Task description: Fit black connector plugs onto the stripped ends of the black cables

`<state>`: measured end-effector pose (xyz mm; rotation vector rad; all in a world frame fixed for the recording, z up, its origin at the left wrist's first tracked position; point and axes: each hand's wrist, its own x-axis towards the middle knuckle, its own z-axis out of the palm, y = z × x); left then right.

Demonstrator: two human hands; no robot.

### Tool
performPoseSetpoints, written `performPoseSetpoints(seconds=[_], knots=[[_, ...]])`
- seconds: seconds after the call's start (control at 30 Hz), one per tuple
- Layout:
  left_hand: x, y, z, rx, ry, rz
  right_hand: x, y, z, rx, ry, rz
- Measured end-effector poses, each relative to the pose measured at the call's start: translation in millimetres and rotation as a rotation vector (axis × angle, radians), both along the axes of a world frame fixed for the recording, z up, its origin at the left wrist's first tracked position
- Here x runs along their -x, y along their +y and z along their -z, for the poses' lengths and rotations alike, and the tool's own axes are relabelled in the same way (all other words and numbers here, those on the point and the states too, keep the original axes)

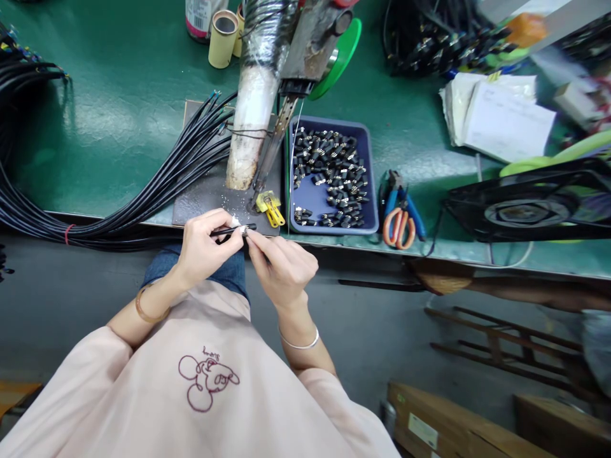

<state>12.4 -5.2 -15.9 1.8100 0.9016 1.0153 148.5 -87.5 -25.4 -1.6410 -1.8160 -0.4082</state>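
Note:
My left hand (207, 245) is closed in a pinch on a black cable, at the table's front edge. At its fingertips a small connector (250, 227) shows, black with a pale metal part. My right hand (284, 267) meets it there, thumb and forefinger pressed together; what they grip is too small to make out. Just above the hands, the long metal tip of a mounted soldering iron (272, 152) points down at a dark mat (198, 203). Beside the tip lies a yellow clip-like piece (271, 211).
A blue-grey bin (375, 191) of small connectors stands to the right, with orange-handled pliers (399, 228) beyond it. Bundled black cables (143, 207) run along the left. A black fan (529, 203) and papers (506, 124) are farther right. Boxes (443, 420) sit on the floor.

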Motion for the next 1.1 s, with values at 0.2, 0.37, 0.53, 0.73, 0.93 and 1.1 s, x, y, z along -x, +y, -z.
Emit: performPoseSetpoints(seconds=[0.2,0.37,0.53,0.73,0.93,1.1], knots=[[-0.4,-0.6,-0.8,-0.015,0.025,-0.010,2.5,0.8,-6.3,0.030,0.033,-0.017],[-0.8,-1.4,1.0,0.068,0.011,0.011,3.3,2.9,-15.2,0.095,0.050,0.011],[-0.5,4.7,2.7,0.317,-0.102,-0.008,0.6,-1.2,-15.8,0.063,0.399,0.053],[-2.9,11.7,3.1,0.413,-0.175,0.027,6.1,-4.1,-10.0,-0.001,0.887,0.093],[-7.6,14.4,0.5,0.402,-0.200,0.053,7.6,10.3,-2.8,-0.011,0.657,0.064],[-10.7,20.6,-1.1,0.421,-0.225,0.065,7.2,21.7,-2.8,-0.070,0.584,-0.001]])
